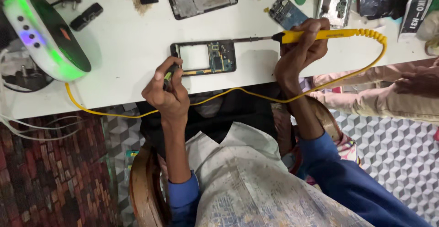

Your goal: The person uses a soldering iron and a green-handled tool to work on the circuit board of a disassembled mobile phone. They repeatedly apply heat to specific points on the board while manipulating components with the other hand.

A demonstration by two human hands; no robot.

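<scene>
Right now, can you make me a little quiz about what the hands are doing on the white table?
1. True or false: the right hand holds a yellow soldering iron.
2. Which thing does the iron's tip point toward? A) the open phone frame B) the round green-lit station C) the small black block
3. Fill in: the left hand grips a small dark tool at the frame's ______ corner.

Key
1. True.
2. A.
3. Lower left, at the near edge of the white table.
</scene>
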